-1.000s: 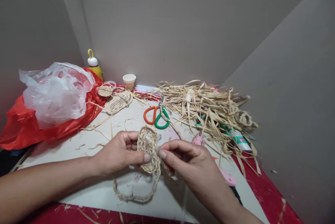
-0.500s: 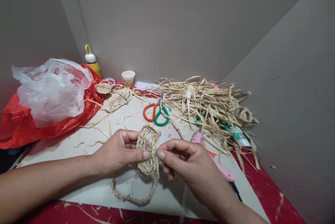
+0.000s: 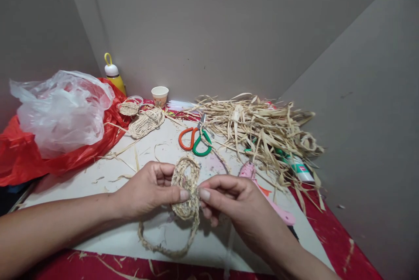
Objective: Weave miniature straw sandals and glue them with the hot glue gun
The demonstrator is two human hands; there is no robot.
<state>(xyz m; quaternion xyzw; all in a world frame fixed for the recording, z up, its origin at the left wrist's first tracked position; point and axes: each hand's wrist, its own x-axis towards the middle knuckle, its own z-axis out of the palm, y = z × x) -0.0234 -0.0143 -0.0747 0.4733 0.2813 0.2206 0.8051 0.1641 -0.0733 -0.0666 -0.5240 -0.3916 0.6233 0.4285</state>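
An oval coil of braided straw (image 3: 185, 175) is held up over the white board, its loose braid hanging in a loop below and to the left. My left hand (image 3: 153, 190) grips the coil's left side, thumb on the front and fingers behind. At the right edge, my right hand (image 3: 225, 197) pinches with thumb and forefinger; whether a needle or thread lies between the fingertips cannot be made out. Just beyond the coil lie scissors (image 3: 196, 138) with one orange and one green handle.
Dry straw (image 3: 252, 123) is heaped at the back right, beside a green-white container (image 3: 301, 170). A pink tool (image 3: 281, 212) lies by my right wrist. Back left are plastic bags (image 3: 65, 114), finished-looking straw ovals (image 3: 146, 123), a paper cup (image 3: 160, 96) and a yellow bottle (image 3: 114, 75).
Almost nothing differs. My right hand has shifted very slightly to the right at the coil's edge, and the view has moved a little.
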